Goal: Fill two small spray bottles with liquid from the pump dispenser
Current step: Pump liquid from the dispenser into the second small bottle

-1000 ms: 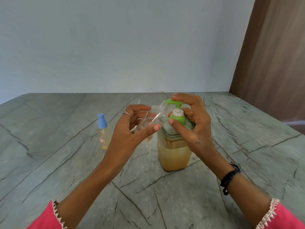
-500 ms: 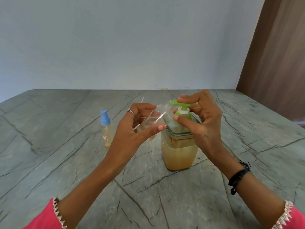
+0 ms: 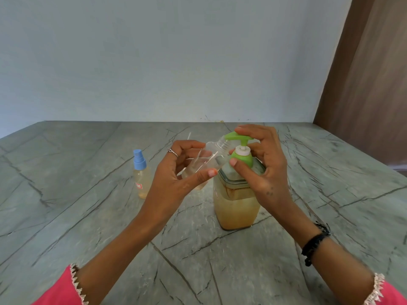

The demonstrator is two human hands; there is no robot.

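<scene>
A square clear pump dispenser [image 3: 236, 208] with amber liquid and a green pump head [image 3: 239, 138] stands mid-table. My left hand [image 3: 176, 175] grips a small clear uncapped spray bottle [image 3: 211, 156], tilted with its threaded neck under the pump's spout; a little liquid lies in its bottom. My right hand [image 3: 264, 164] wraps the pump, fingers on top of the head and thumb against its green collar. A second small spray bottle [image 3: 142, 180] with a blue cap and amber liquid stands upright to the left.
The grey marble-patterned table [image 3: 77, 216] reaches back to a pale blue wall [image 3: 176, 62]. A brown panel [image 3: 370, 84] stands at the right. A thin white tube [image 3: 188, 136] pokes up behind my left hand.
The pump head has risen from its pressed-down position. Both hands and the tilted bottle keep their hold; the view has shifted slightly.
</scene>
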